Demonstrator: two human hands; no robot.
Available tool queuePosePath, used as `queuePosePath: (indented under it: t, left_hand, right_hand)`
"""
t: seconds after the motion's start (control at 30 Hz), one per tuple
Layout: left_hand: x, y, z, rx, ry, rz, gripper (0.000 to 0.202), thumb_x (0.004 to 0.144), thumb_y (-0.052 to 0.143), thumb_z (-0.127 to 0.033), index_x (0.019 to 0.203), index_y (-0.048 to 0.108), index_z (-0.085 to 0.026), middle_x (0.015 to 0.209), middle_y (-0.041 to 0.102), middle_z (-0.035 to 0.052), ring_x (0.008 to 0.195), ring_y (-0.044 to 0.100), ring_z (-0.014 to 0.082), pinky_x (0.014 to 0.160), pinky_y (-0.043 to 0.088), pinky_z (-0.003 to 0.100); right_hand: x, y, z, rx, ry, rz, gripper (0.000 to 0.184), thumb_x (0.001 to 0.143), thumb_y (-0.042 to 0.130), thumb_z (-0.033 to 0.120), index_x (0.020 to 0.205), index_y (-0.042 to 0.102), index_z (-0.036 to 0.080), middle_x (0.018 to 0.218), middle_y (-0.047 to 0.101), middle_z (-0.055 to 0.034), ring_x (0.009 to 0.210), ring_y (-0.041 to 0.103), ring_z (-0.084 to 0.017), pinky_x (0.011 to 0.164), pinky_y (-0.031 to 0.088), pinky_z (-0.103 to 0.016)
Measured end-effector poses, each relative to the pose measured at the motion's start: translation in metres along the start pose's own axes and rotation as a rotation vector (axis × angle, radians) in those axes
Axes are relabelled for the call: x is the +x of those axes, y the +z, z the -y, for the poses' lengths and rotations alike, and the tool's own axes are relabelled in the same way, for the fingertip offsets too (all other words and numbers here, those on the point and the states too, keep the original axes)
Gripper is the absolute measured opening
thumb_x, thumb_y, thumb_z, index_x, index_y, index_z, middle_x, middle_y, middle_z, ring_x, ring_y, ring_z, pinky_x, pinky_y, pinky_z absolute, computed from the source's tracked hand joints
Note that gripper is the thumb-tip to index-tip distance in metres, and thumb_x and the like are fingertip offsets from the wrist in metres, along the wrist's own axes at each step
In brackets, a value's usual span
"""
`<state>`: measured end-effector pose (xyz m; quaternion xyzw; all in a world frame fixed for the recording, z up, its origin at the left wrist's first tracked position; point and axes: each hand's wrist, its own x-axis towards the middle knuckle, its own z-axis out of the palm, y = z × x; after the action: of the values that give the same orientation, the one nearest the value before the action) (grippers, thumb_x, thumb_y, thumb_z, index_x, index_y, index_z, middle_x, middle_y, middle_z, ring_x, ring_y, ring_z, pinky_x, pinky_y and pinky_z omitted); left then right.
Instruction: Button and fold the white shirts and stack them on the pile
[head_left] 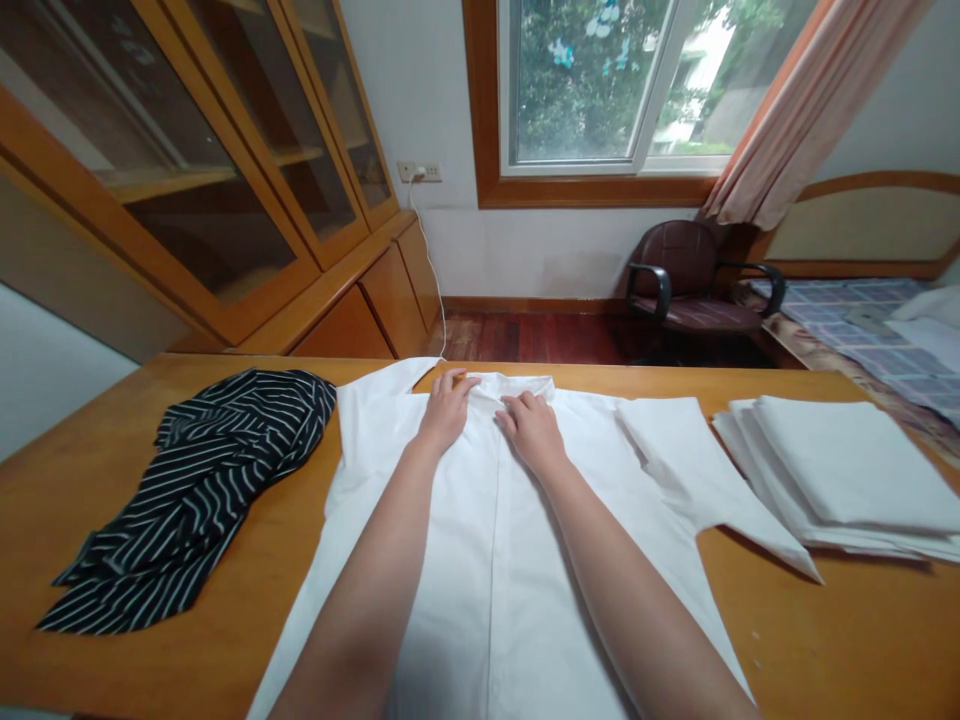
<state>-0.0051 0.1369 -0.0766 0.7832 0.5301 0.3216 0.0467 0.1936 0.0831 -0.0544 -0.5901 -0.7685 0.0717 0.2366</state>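
Note:
A white short-sleeved shirt (465, 560) lies spread on the wooden table, front up, its collar toward the far edge and its sleeves out to the sides. At the left side of the collar (517, 384), my left hand (445, 410) has its fingers bent and closed on the cloth. My right hand (534, 428) pinches the shirt just below the collar opening, near the top of the front strip. Both forearms reach over the shirt's body and cover part of it. Under the fingers, the exact grip is partly hidden.
A crumpled black-and-white striped garment (217, 480) lies on the table (277, 590) at left. Folded white cloths (855, 465) are stacked at right, near the shirt's sleeve. Beyond stand a glass-door cabinet (300, 300), an armchair (686, 275) and a bed (862, 320). A white cable (431, 255) hangs behind the table.

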Motion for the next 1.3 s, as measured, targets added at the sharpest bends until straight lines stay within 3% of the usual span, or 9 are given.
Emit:
queuePosePath:
  t: [0.3, 0.4, 0.53, 0.73, 0.97, 1.07, 1.17, 1.3]
  left_hand:
    - [0.001, -0.014, -0.01, -0.287, 0.031, 0.016, 0.029, 0.085, 0.049, -0.008, 0.106, 0.062, -0.022, 0.114, 0.053, 0.005, 0.112, 0.055, 0.0191, 0.102, 0.047, 0.035]
    - [-0.001, -0.019, -0.012, -0.351, 0.047, 0.051, 0.024, 0.086, 0.06, -0.018, 0.108, 0.067, -0.024, 0.116, 0.05, 0.0053, 0.113, 0.055, 0.0198, 0.101, 0.048, 0.034]
    - [-0.001, -0.02, -0.007, -0.432, 0.011, 0.079, 0.013, 0.086, 0.068, -0.031, 0.093, 0.072, -0.022, 0.113, 0.049, 0.0057, 0.109, 0.057, 0.0203, 0.093, 0.051, 0.032]
    - [0.005, -0.019, -0.001, -0.461, -0.058, 0.015, 0.01, 0.088, 0.064, -0.03, 0.085, 0.068, -0.02, 0.106, 0.055, 0.0053, 0.104, 0.058, 0.0204, 0.09, 0.051, 0.032]
    - [0.005, -0.024, -0.006, -0.413, -0.029, -0.033, 0.021, 0.097, 0.05, -0.033, 0.085, 0.06, -0.021, 0.101, 0.064, 0.0054, 0.102, 0.06, 0.0202, 0.095, 0.048, 0.034]
    - [0.003, -0.022, -0.006, -0.434, -0.1, -0.072, 0.02, 0.098, 0.049, -0.037, 0.088, 0.057, -0.021, 0.095, 0.066, 0.0037, 0.091, 0.062, 0.0185, 0.086, 0.05, 0.032]
    - [0.001, -0.018, -0.004, -0.403, -0.155, -0.095, 0.009, 0.087, 0.059, -0.029, 0.091, 0.056, -0.021, 0.091, 0.066, 0.001, 0.078, 0.06, 0.016, 0.076, 0.05, 0.029]
    - [0.0, -0.019, -0.004, -0.39, -0.086, -0.06, 0.033, 0.075, 0.054, -0.014, 0.107, 0.063, -0.02, 0.098, 0.069, 0.0027, 0.085, 0.063, 0.0176, 0.082, 0.051, 0.031]
  right_hand:
    - [0.004, 0.001, 0.001, 0.049, 0.008, -0.013, 0.025, 0.098, 0.059, 0.042, 0.109, 0.077, 0.029, 0.095, 0.064, -0.0072, 0.092, 0.056, -0.024, 0.08, 0.042, -0.034]
    - [0.004, 0.002, 0.0, 0.064, -0.013, -0.025, 0.023, 0.098, 0.059, 0.04, 0.104, 0.078, 0.028, 0.093, 0.064, -0.0064, 0.089, 0.056, -0.022, 0.08, 0.042, -0.033]
    - [0.003, 0.002, -0.003, 0.079, -0.029, -0.035, 0.022, 0.098, 0.06, 0.038, 0.101, 0.079, 0.027, 0.096, 0.066, -0.0056, 0.089, 0.058, -0.021, 0.08, 0.043, -0.031]
    - [0.002, -0.003, -0.001, 0.057, -0.03, -0.018, 0.022, 0.099, 0.058, 0.036, 0.099, 0.078, 0.027, 0.094, 0.071, -0.0048, 0.089, 0.06, -0.022, 0.079, 0.044, -0.032]
    - [0.001, -0.002, -0.001, 0.099, -0.033, -0.052, 0.02, 0.097, 0.06, 0.034, 0.095, 0.078, 0.025, 0.092, 0.071, -0.0049, 0.089, 0.061, -0.022, 0.08, 0.045, -0.031]
    - [0.0, -0.001, -0.002, 0.159, -0.043, -0.091, 0.022, 0.098, 0.059, 0.033, 0.093, 0.077, 0.022, 0.091, 0.071, -0.0053, 0.089, 0.062, -0.021, 0.082, 0.045, -0.031]
    - [0.0, -0.004, -0.006, 0.192, -0.021, -0.176, 0.025, 0.099, 0.054, 0.032, 0.096, 0.076, 0.022, 0.09, 0.071, -0.0062, 0.089, 0.061, -0.021, 0.085, 0.045, -0.033]
    - [0.003, -0.009, -0.018, 0.194, 0.083, -0.406, 0.028, 0.098, 0.052, 0.031, 0.115, 0.072, 0.022, 0.116, 0.066, -0.0116, 0.108, 0.057, -0.026, 0.099, 0.043, -0.041]
